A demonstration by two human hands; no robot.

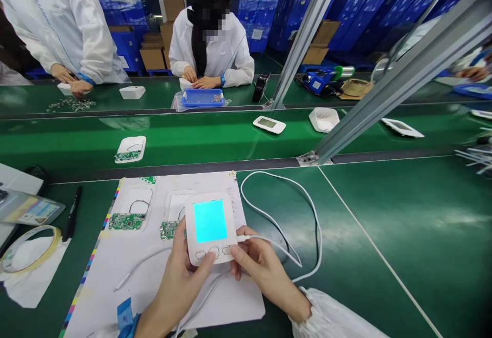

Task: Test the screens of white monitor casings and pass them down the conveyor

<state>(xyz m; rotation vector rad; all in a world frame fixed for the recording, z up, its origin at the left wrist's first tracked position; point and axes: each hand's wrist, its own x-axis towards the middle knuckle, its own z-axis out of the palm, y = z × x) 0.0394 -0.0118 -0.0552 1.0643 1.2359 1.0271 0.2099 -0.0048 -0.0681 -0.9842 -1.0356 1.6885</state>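
A white device with a glowing cyan screen is held upright between both hands above a white paper sheet. My left hand grips its lower left edge, thumb on the front buttons. My right hand holds its lower right side, where a white cable plugs in and loops over the green mat. Two open white back shells with green circuit boards lie on the sheet behind the device.
A tape roll and black pen lie at left. The green conveyor carries white device parts. Two people in white coats work across it, one by a blue tray. Slanted metal posts rise at right.
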